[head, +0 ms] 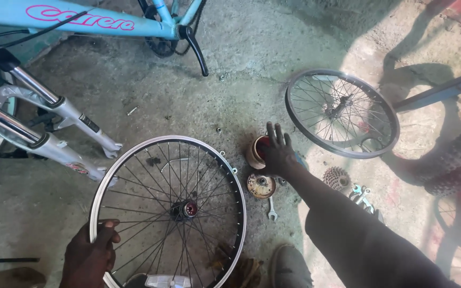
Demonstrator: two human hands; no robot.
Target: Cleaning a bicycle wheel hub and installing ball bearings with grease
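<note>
Silver-rimmed spoked wheel (167,210), red hub, left hand (89,256) gripping its rim

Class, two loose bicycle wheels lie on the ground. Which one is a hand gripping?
The nearer, silver-rimmed wheel: the left hand grips its rim. The black-rimmed wheel lies untouched.

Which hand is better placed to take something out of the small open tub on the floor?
The right hand: it already rests on the tub. The left hand grips the silver wheel's rim, away from it.

Pink logo (79,17) on light-blue bike frame (6,13).
</note>
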